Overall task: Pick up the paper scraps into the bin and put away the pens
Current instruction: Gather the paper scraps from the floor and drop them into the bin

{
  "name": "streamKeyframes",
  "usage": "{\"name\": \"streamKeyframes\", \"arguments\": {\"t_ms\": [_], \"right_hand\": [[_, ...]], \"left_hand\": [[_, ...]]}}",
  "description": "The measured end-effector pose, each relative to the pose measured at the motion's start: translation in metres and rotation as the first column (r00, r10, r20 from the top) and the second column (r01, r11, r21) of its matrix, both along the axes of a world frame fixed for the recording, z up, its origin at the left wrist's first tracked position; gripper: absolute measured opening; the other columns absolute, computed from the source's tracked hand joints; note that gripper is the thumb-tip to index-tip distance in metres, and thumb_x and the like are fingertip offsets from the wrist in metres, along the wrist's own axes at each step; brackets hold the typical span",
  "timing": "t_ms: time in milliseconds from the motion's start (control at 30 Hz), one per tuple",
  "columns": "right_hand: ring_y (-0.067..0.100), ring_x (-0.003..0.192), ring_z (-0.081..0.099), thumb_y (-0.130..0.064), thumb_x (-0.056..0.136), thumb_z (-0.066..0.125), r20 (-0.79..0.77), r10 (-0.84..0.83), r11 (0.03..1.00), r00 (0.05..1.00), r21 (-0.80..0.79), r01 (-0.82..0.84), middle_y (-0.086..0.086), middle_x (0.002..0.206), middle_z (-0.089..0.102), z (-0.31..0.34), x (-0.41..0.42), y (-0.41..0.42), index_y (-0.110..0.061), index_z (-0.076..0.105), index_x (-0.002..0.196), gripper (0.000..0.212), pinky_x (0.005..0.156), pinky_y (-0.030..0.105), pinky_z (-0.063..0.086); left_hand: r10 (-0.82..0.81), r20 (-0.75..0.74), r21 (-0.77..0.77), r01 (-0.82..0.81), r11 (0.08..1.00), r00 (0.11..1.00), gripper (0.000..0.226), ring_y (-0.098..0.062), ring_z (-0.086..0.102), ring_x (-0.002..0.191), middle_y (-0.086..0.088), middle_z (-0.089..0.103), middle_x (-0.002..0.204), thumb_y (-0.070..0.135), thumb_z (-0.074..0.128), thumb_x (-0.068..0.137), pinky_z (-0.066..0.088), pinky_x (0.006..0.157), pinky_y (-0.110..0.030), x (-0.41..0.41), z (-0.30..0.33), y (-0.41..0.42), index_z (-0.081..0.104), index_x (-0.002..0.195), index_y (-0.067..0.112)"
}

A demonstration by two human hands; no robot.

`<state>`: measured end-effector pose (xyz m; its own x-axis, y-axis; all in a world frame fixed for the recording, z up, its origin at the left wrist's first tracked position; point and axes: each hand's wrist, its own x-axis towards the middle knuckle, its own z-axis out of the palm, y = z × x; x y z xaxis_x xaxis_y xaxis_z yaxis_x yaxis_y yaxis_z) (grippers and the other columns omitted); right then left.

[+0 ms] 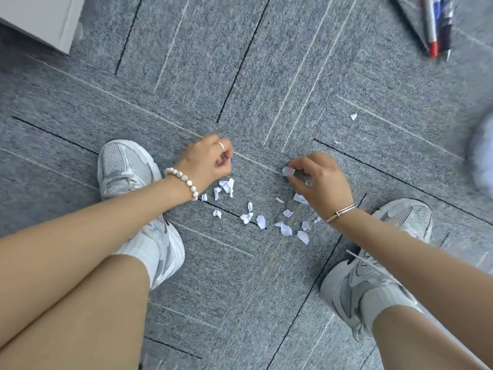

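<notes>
Torn white paper scraps (260, 221), small and crumpled, litter grey carpet (266, 89). Right hand (317, 180) pinches one scrap (288, 171); left hand (208, 162) is curled closed, contents not visible.

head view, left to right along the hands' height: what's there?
Left shoe → left hand, fingers curled → right hand pinching a paper scrap → blurred white object at the right edge.

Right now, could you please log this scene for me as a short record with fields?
surface: grey carpet
left hand: fingers curled, contents not visible
right hand: pinches a paper scrap
loose scraps: scattered between the shoes
stray scrap: apart, far right
pens: lying top right
bin: not identifiable
</notes>
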<state>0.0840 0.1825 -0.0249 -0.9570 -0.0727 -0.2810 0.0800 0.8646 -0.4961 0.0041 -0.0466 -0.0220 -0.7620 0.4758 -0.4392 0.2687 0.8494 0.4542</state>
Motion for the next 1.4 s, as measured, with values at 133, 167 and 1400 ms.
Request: {"name": "streamKeyframes", "arguments": {"t_ms": [133, 167, 1400], "right_hand": [[0.019, 0.076, 0.055, -0.020, 0.083, 0.063, -0.067, 0.022, 1.000, 0.998, -0.003, -0.023, 0.003, 0.083, 0.062, -0.007, -0.003, 0.002, -0.013, 0.066, 0.089, 0.010, 0.065, 0.029, 0.050], [0.018, 0.074, 0.055, -0.019, 0.084, 0.062, -0.074, 0.032, 0.999, 0.997, -0.007, -0.032, 0.003, 0.082, 0.063, -0.008, -0.003, 0.002, -0.013, 0.066, 0.087, 0.008, 0.064, 0.028, 0.050], [0.019, 0.073, 0.055, -0.012, 0.078, 0.061, 0.064, 0.241, 0.970, 0.968, 0.024, -0.243, 0.006, 0.082, 0.057, 0.006, 0.028, 0.018, -0.008, 0.060, 0.083, 0.007, 0.061, 0.029, 0.053]], "left_hand": [[0.048, 0.022, 0.082, -0.050, 0.995, 0.999, 0.016, -0.017, 0.057, 0.068, -0.006, 0.057, 0.082, 0.006, 0.061, 0.077, 0.054, 0.061, -0.028, 0.000, 0.002, -0.002, 0.060, 0.093, 0.008], [0.072, 0.039, 0.083, -0.075, 0.994, 0.997, 0.021, -0.016, 0.057, 0.067, -0.005, 0.057, 0.082, 0.005, 0.061, 0.077, 0.053, 0.060, -0.025, 0.001, 0.003, -0.003, 0.060, 0.097, 0.009], [-0.495, -0.138, 0.157, 0.513, 0.844, 0.858, 0.016, -0.018, 0.059, 0.064, -0.008, 0.061, 0.075, 0.011, 0.056, 0.075, 0.054, 0.060, -0.024, 0.022, -0.003, -0.027, 0.066, 0.084, 0.002]]}}
